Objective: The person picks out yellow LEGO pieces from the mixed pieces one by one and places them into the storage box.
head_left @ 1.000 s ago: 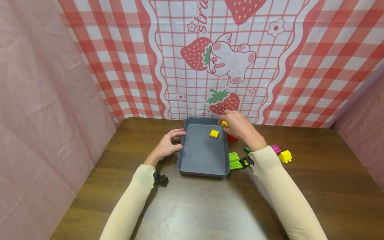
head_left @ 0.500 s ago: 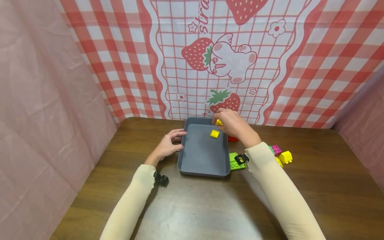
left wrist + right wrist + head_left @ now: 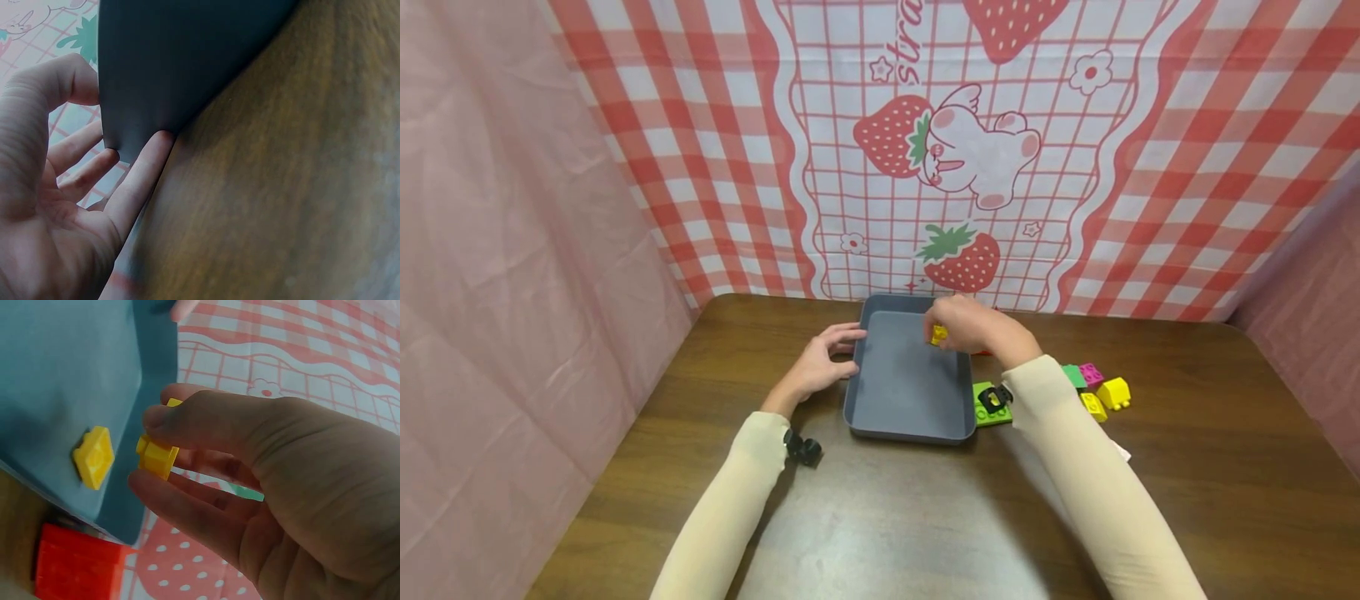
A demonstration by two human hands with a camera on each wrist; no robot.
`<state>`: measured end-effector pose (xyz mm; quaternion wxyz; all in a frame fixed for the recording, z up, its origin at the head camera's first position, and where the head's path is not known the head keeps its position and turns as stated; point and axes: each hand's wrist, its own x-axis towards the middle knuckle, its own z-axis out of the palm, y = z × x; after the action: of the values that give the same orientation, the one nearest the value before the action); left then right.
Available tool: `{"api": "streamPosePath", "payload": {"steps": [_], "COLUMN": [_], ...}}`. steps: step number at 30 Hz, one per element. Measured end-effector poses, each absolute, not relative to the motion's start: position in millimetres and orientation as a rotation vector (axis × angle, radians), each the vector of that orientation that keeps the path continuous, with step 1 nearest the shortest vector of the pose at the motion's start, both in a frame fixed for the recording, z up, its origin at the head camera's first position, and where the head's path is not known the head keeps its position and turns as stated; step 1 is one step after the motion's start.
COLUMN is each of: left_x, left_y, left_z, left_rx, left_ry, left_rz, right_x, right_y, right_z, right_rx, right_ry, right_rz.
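My right hand is over the far right part of the grey tray. It pinches a small yellow toy brick between thumb and fingers, above the tray floor. A flat yellow toy brick lies in the tray beside it, as the right wrist view shows; from the head the two are hard to tell apart. My left hand touches the tray's left wall from outside, its fingers fairly straight against it.
A red toy brick stands just outside the tray's right wall. Light green bricks lie near its front right corner. Farther right are green, magenta and yellow bricks, partly behind the sleeve. A patterned cloth hangs behind the table.
My right hand has moved left from the tray's far right edge and lowered over the tray, carrying the yellow toy brick. The left hand stays at the tray's left wall.
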<state>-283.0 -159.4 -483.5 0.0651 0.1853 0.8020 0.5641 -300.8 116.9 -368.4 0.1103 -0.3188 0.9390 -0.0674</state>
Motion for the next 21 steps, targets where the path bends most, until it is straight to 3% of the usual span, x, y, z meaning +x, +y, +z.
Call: {"api": "streamPosePath", "payload": {"steps": [21], "left_x": [-283], "left_y": [-159], "left_z": [-483], "left_rx": [0.549], "left_ry": [2.419], "left_rz": [1.709], "right_x": [-296], "right_y": [112], "right_z": [-402], "right_rx": [-0.839], "right_ry": [2.667], "right_rz": [-0.179]}}
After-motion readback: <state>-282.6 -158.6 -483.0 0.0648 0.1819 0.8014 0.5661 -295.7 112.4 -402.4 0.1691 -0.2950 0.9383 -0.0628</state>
